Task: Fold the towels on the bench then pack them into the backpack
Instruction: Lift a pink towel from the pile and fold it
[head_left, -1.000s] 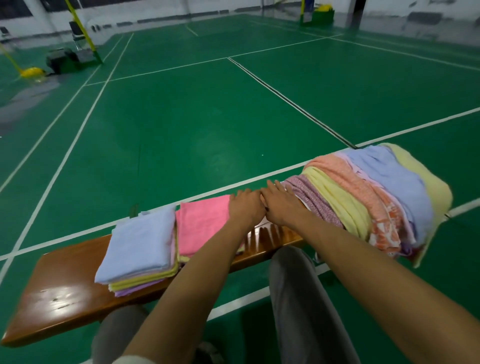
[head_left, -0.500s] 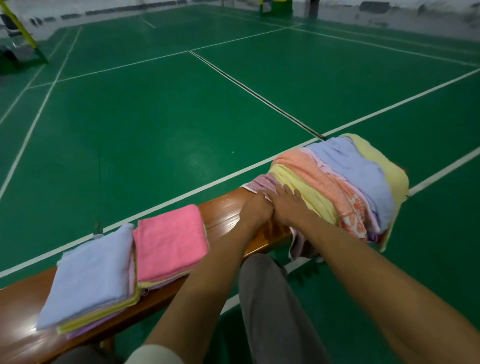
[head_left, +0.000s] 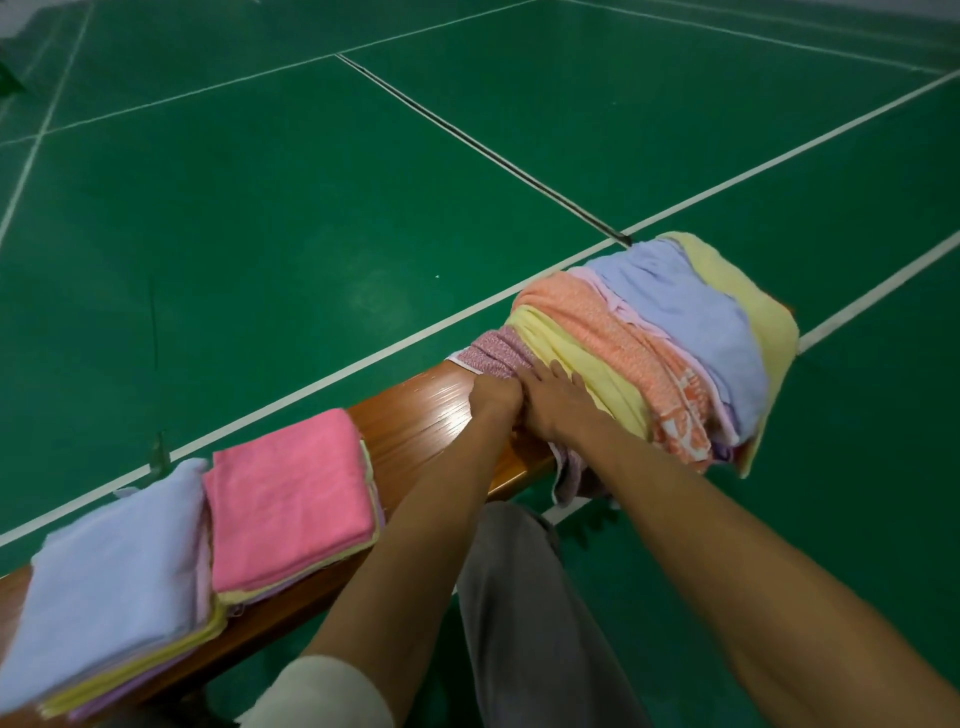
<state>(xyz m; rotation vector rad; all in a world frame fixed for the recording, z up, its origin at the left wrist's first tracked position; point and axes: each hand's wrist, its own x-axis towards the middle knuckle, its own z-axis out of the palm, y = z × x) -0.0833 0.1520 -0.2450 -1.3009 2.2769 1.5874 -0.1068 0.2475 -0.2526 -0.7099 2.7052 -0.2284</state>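
Risking whole draped pile (head_left: 670, 338) sliding off bench (head_left: 415, 415) end: mauve towel (head_left: 493, 356) sits lowest, under yellow and orange layers. Folded stacks, pink-topped (head_left: 291, 493) and lilac-topped (head_left: 104, 582), lie at left, well apart. Backpack not visible. Green court floor (head_left: 260, 208), white lines. Left hand (head_left: 493, 397) clenched on mauve towel's edge; right hand (head_left: 553, 400) lies beside it, fingers spread on cloth.

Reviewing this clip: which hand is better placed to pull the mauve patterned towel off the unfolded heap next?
Probably the left hand: it sits at the mauve patterned towel, the heap's nearest layer, with fingers curled at its edge. The right hand lies flatter, fingers spread onto the yellow towel beside it, suited to holding the heap down.
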